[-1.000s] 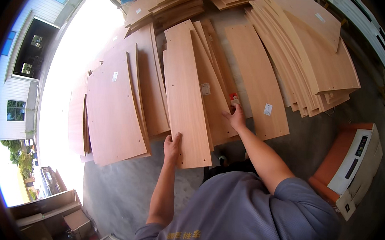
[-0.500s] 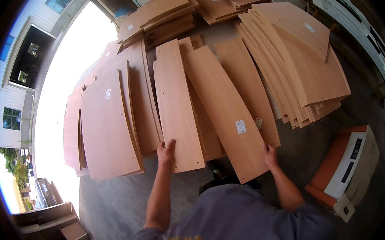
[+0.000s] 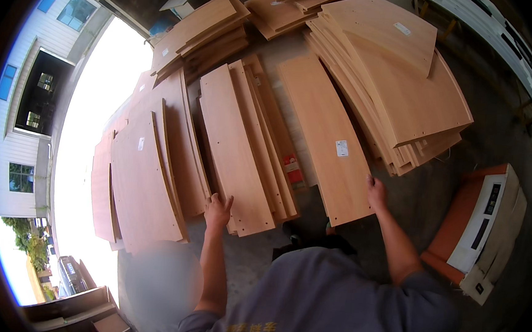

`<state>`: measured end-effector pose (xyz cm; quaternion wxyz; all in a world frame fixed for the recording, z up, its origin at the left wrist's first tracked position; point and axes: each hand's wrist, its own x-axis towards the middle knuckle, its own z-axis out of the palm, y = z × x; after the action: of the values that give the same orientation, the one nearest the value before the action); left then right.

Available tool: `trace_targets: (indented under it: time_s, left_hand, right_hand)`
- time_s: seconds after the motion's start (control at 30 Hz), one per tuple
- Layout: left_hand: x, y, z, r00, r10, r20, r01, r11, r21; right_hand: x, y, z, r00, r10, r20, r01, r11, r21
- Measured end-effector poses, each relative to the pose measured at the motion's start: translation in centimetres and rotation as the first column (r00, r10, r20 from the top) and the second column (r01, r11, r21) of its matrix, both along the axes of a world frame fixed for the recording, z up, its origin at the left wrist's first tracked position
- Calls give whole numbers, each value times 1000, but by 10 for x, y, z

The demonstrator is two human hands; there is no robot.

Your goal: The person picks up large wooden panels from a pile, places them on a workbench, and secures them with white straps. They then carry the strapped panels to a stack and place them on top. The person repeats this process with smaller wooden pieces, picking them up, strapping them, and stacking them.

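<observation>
My right hand (image 3: 376, 195) grips the near right edge of a long wood-coloured panel (image 3: 324, 127) with a white label. That panel lies slanted at the right of the middle. At the near left corner of a stack of narrow panels (image 3: 233, 151), my left hand (image 3: 217, 212) rests with thumb and fingers spread apart. It seems to touch the top panel's edge without holding it. Small drilled holes show near the panels' ends. A strip between the two piles holds a red and white printed piece (image 3: 293, 170).
Wider panels (image 3: 147, 182) lie to the left, and a tall fanned pile of large panels (image 3: 401, 83) stands at the right. More panel stacks (image 3: 208, 26) sit farther back. An orange and white cabinet-like unit (image 3: 474, 233) is on the floor at right. Open cartons (image 3: 83, 313) stand lower left.
The labelled panel has shifted right, away from the middle stack, and lies where another panel showed. My left hand has loosened from the middle panel and moved to its left corner.
</observation>
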<state>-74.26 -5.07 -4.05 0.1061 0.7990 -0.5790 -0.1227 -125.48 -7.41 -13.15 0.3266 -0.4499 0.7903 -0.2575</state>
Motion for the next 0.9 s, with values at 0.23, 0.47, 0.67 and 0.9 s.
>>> trace_targets:
  time_s: [0.23, 0.47, 0.67, 0.9]
  left_hand:
    - [-100, -6, 62, 863, 18, -504, 77, 983, 167]
    - [-156, -27, 50, 765, -66, -641, 357, 871, 337]
    - [-186, -87, -10, 633, -189, -751, 531, 812, 243]
    - [-247, -182, -96, 176, 696, -696, 63, 698, 714]
  right_hand:
    - [-20, -4, -1, 893, -83, -443, 76, 997, -35]
    - [62, 70, -95, -172, -618, 767, 479, 628, 613]
    - [80, 76, -85, 86, -491, 867, 617, 710, 340]
    - [35, 199, 37, 223, -622, 751, 631, 679, 375]
